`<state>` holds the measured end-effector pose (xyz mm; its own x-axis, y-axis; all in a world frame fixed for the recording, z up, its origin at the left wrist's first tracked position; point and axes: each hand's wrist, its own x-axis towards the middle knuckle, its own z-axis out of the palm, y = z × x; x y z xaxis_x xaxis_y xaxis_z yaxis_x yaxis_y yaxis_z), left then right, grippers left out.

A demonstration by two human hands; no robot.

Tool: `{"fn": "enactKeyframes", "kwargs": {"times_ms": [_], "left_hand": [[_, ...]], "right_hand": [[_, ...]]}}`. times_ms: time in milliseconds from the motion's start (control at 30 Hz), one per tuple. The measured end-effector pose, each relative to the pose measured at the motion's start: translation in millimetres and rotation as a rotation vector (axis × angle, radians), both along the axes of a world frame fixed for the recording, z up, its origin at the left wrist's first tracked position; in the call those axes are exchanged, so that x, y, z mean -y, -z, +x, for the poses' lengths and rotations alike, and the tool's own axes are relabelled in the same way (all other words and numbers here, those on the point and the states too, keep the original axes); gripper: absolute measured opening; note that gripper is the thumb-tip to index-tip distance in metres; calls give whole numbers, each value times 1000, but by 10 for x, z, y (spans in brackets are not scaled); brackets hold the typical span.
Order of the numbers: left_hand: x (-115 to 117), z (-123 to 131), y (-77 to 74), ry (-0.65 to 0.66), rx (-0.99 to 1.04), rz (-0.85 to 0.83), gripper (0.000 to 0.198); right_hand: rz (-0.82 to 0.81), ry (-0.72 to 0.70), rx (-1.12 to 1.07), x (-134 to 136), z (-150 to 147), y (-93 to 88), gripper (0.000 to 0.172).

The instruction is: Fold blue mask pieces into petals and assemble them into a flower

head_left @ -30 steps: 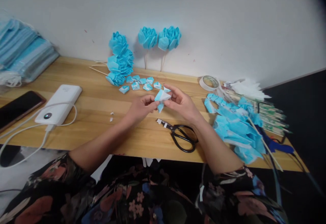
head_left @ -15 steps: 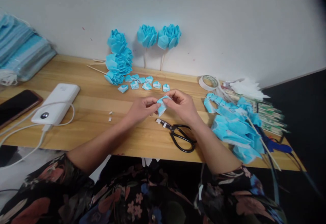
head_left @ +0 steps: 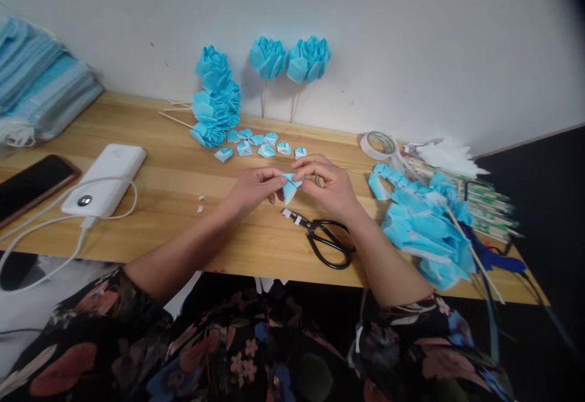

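Between my two hands is a small folded piece of blue fabric (head_left: 290,189), held above the table. My left hand (head_left: 256,190) pinches its left side with thumb and fingers. On the other side my right hand (head_left: 331,186) grips its upper right edge. Just below lie black-handled scissors (head_left: 328,240) with bits of white tape (head_left: 287,213) stuck on the blades. Behind my hands several folded blue petals (head_left: 265,150) rest on the wood, the nearest ones showing white strips on them.
Blue fabric flowers on sticks (head_left: 214,106) lie at the back; two more (head_left: 309,59) lean against the wall. Right: a tape roll (head_left: 377,145) and blue fabric pieces (head_left: 423,234). Left: a white power bank (head_left: 107,179), a phone (head_left: 34,187) and stacked face masks (head_left: 41,79).
The blue piece has been folded further, its upper edges now crossing into a pointed shape. My right fingers have shifted along its top. The whole view has tilted slightly.
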<state>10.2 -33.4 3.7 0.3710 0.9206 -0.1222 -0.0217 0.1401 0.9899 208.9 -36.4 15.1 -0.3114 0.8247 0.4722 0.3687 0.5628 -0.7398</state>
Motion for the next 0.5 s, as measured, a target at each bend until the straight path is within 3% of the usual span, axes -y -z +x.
{"fn": "enactKeyframes", "kwargs": {"times_ms": [367, 500], "left_hand": [[18, 2, -14, 1, -22, 51, 32], [8, 9, -12, -48, -16, 61, 31]], "right_hand": [[-98, 20, 12, 19, -27, -18, 22], [-191, -68, -96, 12, 2, -18, 18]]}}
